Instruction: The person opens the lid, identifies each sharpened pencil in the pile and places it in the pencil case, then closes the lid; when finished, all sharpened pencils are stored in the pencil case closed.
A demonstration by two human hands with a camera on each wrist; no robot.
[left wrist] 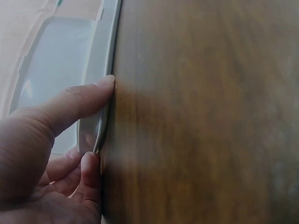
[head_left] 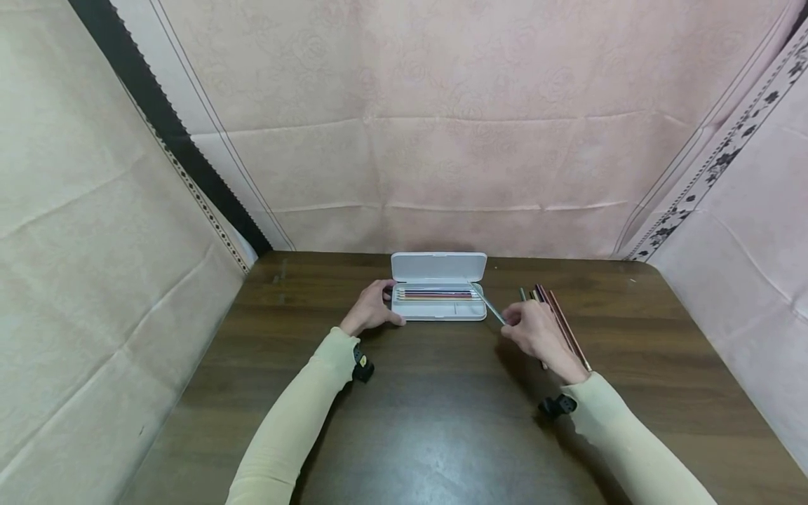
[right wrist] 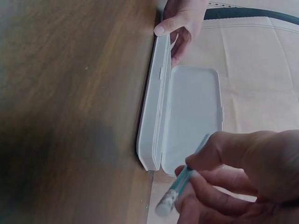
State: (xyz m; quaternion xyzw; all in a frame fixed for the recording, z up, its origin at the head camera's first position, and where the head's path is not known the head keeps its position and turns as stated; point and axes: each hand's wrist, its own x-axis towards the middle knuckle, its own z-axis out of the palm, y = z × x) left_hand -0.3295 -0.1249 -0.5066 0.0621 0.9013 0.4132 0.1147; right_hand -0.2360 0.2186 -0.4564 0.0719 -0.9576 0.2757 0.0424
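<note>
A white pencil case point(head_left: 438, 313) lies with its lid point(head_left: 438, 267) raised at the back, and several pencils point(head_left: 435, 295) lie lengthwise inside. My left hand point(head_left: 372, 308) grips the case's left end. In the left wrist view its thumb point(left wrist: 81, 102) presses the front edge and the other fingers bend round the end. My right hand point(head_left: 533, 330) pinches a teal pencil point(right wrist: 182, 179) between thumb and fingers, with the white eraser end point(right wrist: 164, 205) poking out. In the head view this pencil slants from the hand toward the right side of the case.
More loose pencils point(head_left: 568, 330) lie on the brown wooden table point(head_left: 416, 421), right of the case and partly under my right hand. Pale cloth point(head_left: 442, 175) hangs along the table's back edge and at both sides. A dark strap band with a small device sits on each wrist.
</note>
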